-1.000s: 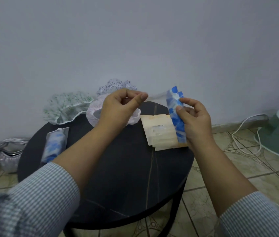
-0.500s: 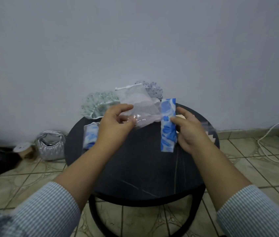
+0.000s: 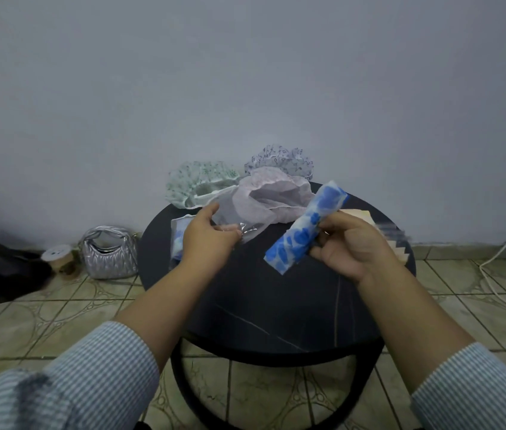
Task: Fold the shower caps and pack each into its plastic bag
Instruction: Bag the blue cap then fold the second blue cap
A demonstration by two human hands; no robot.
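Holding a clear plastic bag (image 3: 239, 225) pinched in the left hand (image 3: 206, 234), the right hand (image 3: 351, 243) is gripping the folded blue shower cap (image 3: 304, 226) at frame centre; bagging is pending, requiring the bag mouth opened.

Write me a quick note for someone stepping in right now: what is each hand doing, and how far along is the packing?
Left hand: pinches a clear plastic bag, held above the table.
Right hand: grips the folded blue cap, not yet in the bag.
Done: one packed cap lies on the table behind the left hand.
Left: bag the blue cap, then fold and pack the green cap, pink cap and purple cap at the table's back. Spare bags lie behind the right hand.
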